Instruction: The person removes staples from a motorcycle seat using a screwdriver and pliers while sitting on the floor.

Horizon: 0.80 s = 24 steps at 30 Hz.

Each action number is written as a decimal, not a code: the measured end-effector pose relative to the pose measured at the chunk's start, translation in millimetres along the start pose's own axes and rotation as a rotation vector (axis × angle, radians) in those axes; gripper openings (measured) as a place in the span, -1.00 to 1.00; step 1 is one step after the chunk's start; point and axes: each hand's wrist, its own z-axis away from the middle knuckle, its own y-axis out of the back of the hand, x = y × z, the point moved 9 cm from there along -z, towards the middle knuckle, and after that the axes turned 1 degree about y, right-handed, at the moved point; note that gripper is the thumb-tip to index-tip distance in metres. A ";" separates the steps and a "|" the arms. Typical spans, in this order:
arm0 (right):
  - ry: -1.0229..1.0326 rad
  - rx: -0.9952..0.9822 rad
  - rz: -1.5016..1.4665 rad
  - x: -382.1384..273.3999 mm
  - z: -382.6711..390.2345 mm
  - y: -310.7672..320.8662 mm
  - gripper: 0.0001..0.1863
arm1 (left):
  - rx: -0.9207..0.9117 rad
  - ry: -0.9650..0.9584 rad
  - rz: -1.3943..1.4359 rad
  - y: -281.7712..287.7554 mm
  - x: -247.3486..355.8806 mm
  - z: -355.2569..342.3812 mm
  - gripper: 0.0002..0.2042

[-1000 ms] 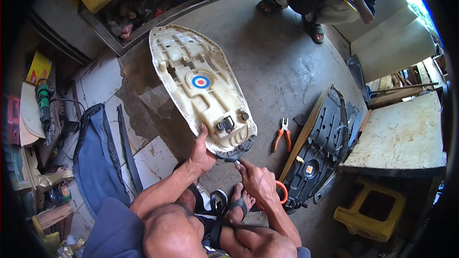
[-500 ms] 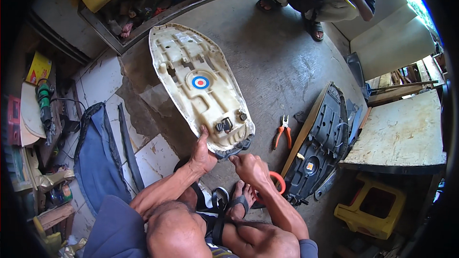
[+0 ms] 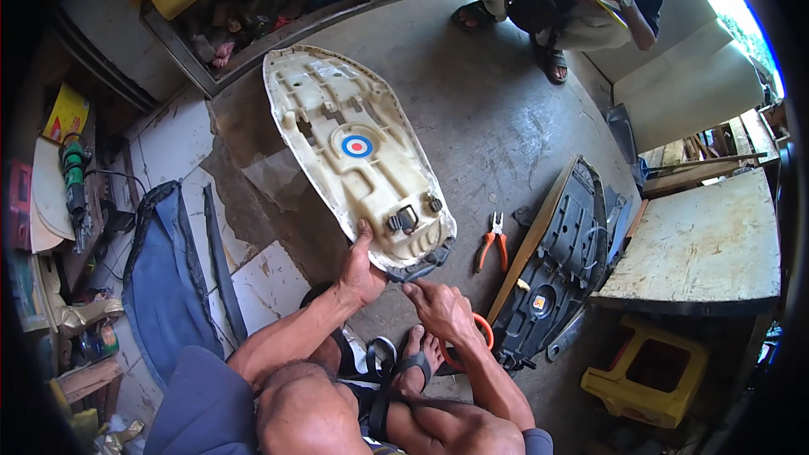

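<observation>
A cream moulded seat base [image 3: 354,177] with a blue, white and red round emblem is tilted up in front of me, its lower end edged with dark material [image 3: 417,263]. My left hand [image 3: 361,274] grips its lower left edge, thumb on top. My right hand [image 3: 441,310] is closed just below the dark edging, fingertips at it; what it holds is hidden. An orange loop [image 3: 483,329] shows behind my right wrist. Orange-handled pliers [image 3: 493,244] lie on the floor to the right, beside a black seat base [image 3: 552,248] lying along a wooden board.
A person [image 3: 581,8] crouches at the back right, holding something yellow. At right are a worn board surface [image 3: 683,248] and a yellow plastic shell [image 3: 640,371]. A blue cover [image 3: 168,278] lies left; a green power tool [image 3: 74,181] rests on a cluttered shelf at far left.
My right hand has moved a little up and left along the dark edging; the metal tip seen at its fingers earlier is now hidden. The seat base has shifted slightly.
</observation>
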 end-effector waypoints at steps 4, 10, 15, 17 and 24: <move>-0.037 0.029 -0.102 8.0 5.4 2.3 -0.51 | 0.015 -0.023 -0.009 -1.2 0.2 -0.9 -0.47; -0.047 0.063 -0.001 -0.5 -4.0 0.7 -0.54 | 0.011 0.008 -0.038 3.9 -4.4 4.5 -0.42; 0.009 0.031 0.042 1.3 0.5 8.1 -0.57 | 0.022 -0.015 -0.033 -0.8 -0.9 2.9 -0.47; -0.003 0.046 -0.001 -3.6 1.7 12.1 -0.58 | -0.001 -0.018 -0.020 -3.0 2.8 -0.8 -0.48; 0.010 0.012 -0.036 0.8 -0.8 1.8 -0.56 | -0.003 -0.012 -0.025 -6.3 6.4 1.9 -0.48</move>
